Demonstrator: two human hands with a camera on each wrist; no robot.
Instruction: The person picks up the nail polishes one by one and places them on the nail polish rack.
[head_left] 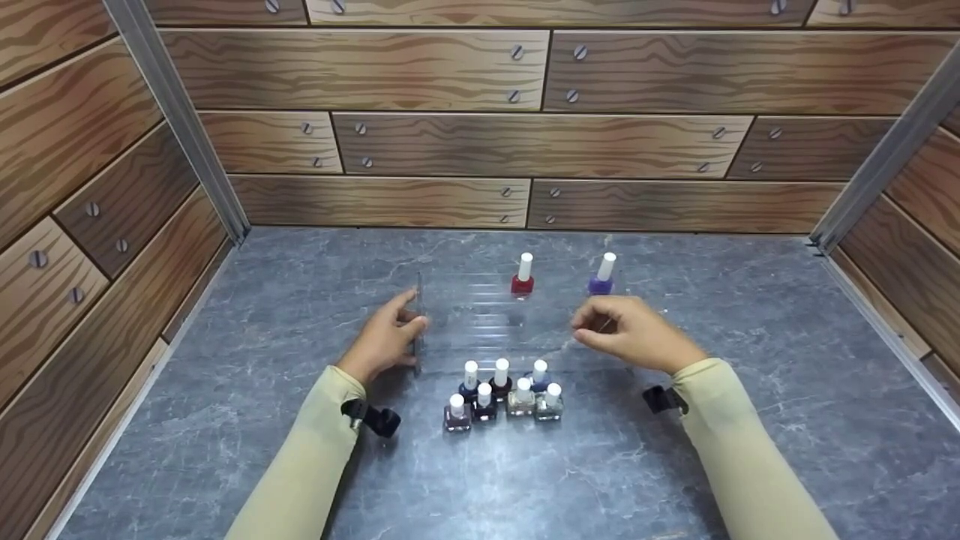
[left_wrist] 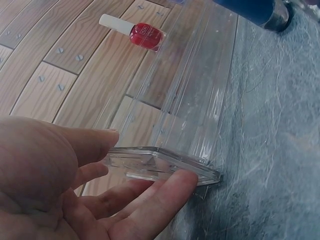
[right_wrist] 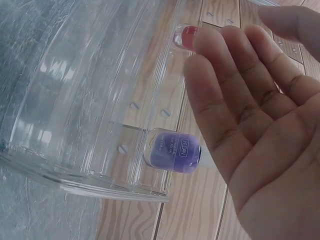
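A clear plastic stepped display rack stands on the table. My left hand grips its left side panel, thumb at one edge and a fingertip at another in the left wrist view. On the back tier stand a red nail polish bottle and a purple nail polish bottle, both white-capped. My right hand hovers by the rack's right end, just in front of the purple bottle. Its fingers are loosely bent, the thumb stands apart from them, and nothing is held, as the right wrist view shows.
Several white-capped nail polish bottles, dark, clear and blue, stand grouped on the grey marbled table in front of the rack. Wood-patterned walls enclose the table at the back and sides.
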